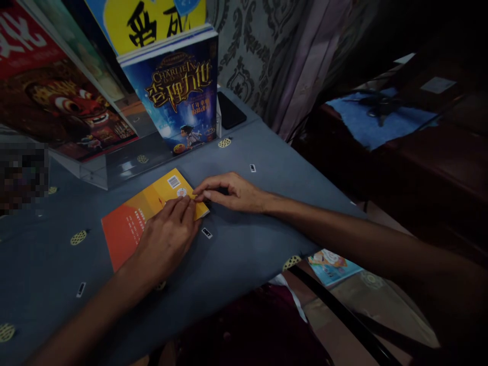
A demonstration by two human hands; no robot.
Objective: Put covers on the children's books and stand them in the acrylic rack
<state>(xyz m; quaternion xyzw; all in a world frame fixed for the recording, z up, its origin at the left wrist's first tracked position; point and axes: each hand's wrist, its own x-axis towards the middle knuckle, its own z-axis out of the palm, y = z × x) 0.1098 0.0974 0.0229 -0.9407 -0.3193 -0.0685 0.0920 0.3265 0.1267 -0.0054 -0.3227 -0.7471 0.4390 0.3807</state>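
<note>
A thin book point(131, 223) with an orange and yellow cover lies flat on the table, a barcode and small white print on its upper face. Across its lower right part rests my left hand point(171, 229), fingers stretched out and lying on the cover near a small round sticker point(182, 192). My right hand point(231, 192) comes in from the right, its thumb and forefinger drawn together at the book's right edge, close to the left fingertips. Whatever sits between those fingertips is too small to make out.
Behind the book, upright books such as the blue one point(179, 96) and the red one point(72, 101) stand in clear holders. A black phone point(232, 111) lies behind them. The patterned grey tablecloth point(244, 244) ends at the right; below is another book point(333, 267).
</note>
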